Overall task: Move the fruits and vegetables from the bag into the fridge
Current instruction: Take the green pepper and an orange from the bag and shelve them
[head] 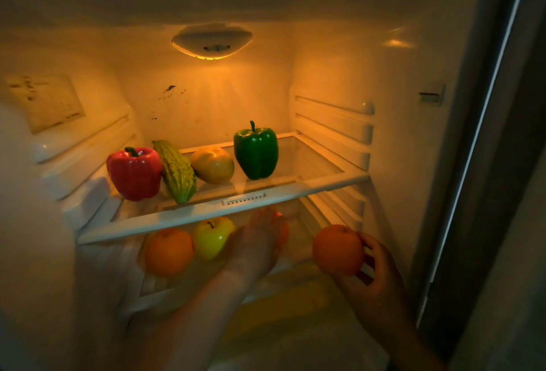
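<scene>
The open fridge is lit from its back wall. On the upper glass shelf (310, 160) stand a red bell pepper (134, 174), a bitter gourd (177, 175), a yellow mango (212, 165) and a green bell pepper (256, 153). Below that shelf lie an orange (168, 252) and a yellow apple (211, 239). My left hand (257, 245) reaches under the shelf and holds an orange fruit (282, 230), mostly hidden by the fingers. My right hand (375, 276) grips another orange (338, 249) in front of the lower level, at the right.
Ribbed shelf rails (334, 125) run along the right inner wall. The fridge's dark door edge (472, 163) stands at the far right. A lamp cover (211, 41) sits high on the back wall. A pale surface (280, 305) lies below the lower level.
</scene>
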